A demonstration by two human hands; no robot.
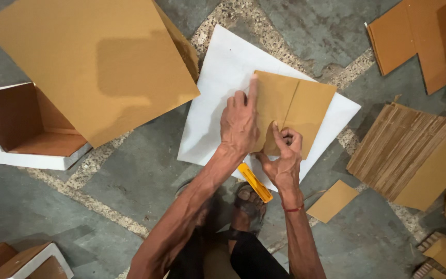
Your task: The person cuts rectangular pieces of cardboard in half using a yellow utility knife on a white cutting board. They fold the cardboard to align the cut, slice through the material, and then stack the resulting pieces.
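Pressing flat on a small brown cardboard piece [292,111], the left hand [238,126] lies palm down, index finger stretched out along the piece's left edge, other fingers loosely bent; it grips nothing
Right hand [282,155]: fingers curled in, thumb raised, resting at the lower edge of the same piece; whether it pinches a tool or the card edge cannot be told
Cardboard piece: creased down its middle, lying on a white sheet [218,93] spread over the grey stone floor [130,181]
Yellow strip-shaped tool [255,182]: on the sheet's near edge, between the two wrists
Large brown board [94,62]: upper left, partly over an open white-sided box [21,129]
Stack of corrugated cardboard [409,155]: right, well apart
Small brown offcut [332,200]: near the right forearm
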